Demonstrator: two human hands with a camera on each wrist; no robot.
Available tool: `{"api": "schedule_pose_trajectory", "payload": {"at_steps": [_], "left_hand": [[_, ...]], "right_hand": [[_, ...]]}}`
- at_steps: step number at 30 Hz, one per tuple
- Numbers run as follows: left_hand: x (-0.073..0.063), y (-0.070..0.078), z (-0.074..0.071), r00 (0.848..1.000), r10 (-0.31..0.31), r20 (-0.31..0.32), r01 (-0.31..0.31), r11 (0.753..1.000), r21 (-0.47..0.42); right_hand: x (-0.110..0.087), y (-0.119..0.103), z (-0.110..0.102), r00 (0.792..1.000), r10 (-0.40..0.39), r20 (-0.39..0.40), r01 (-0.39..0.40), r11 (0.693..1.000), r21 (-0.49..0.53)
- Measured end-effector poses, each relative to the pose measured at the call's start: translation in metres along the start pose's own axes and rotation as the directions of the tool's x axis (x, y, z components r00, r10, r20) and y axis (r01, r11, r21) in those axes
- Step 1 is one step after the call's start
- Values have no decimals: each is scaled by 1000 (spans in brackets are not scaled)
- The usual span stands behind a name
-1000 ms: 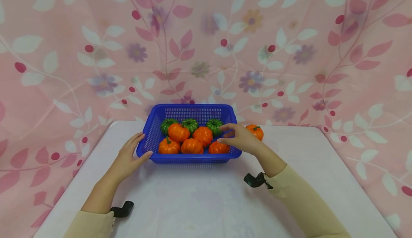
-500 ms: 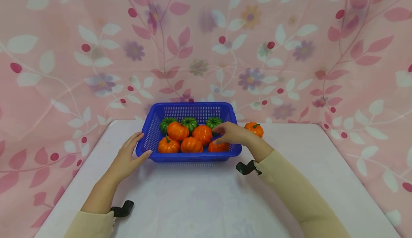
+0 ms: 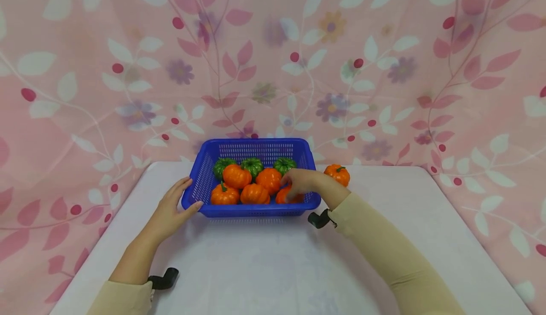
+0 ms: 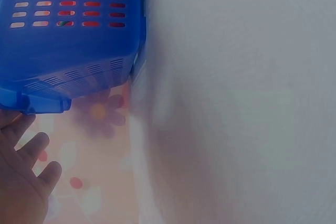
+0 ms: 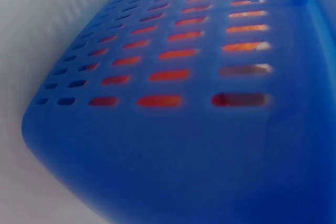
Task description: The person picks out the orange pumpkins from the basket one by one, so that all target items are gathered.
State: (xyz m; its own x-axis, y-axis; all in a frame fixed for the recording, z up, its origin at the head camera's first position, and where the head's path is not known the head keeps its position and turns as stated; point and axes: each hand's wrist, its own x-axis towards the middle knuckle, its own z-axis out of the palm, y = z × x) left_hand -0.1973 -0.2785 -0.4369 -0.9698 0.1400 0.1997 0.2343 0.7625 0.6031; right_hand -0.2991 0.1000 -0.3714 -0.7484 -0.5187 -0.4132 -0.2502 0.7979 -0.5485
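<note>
A blue plastic basket [image 3: 256,208] holds several small orange pumpkins, one of them an orange pumpkin [image 3: 254,194] at the front, and a back row of green ones, such as a green pumpkin [image 3: 252,167]. Inside its right end, my right hand [image 3: 300,181] reaches down with fingers and thumb around the front-right orange pumpkin [image 3: 283,194], covering part of it. My left hand [image 3: 171,211] rests at the basket's left end, thumb at the front corner and fingers spread along the side. In the left wrist view, the left hand [image 4: 23,166] shows extended fingers by the rim.
Outside the basket, to its right, another orange pumpkin [image 3: 337,175] sits near the back of the white-covered table [image 3: 264,267]. A pink floral cloth [image 3: 273,59] hangs behind. The basket's slotted wall [image 5: 173,145] fills most of the right wrist view.
My right hand has moved left and down from above the basket's right rim onto the front-right orange pumpkin, its fingers closing around it. My left hand keeps its place.
</note>
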Motion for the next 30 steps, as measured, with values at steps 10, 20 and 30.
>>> {"api": "schedule_pose_trajectory", "payload": {"at_steps": [10, 20, 30], "left_hand": [[0, 1, 1, 1000, 13, -3, -13, 1000, 3], [-2, 1, -1, 1000, 2, -5, -2, 1000, 6], [-1, 0, 1, 1000, 5, -5, -5, 1000, 2]], "right_hand": [[-8, 3, -4, 997, -38, -72, 36, 999, -36], [-37, 4, -23, 986, -75, -152, 93, 989, 118], [-84, 16, -38, 935, -114, -337, 192, 960, 206]]}}
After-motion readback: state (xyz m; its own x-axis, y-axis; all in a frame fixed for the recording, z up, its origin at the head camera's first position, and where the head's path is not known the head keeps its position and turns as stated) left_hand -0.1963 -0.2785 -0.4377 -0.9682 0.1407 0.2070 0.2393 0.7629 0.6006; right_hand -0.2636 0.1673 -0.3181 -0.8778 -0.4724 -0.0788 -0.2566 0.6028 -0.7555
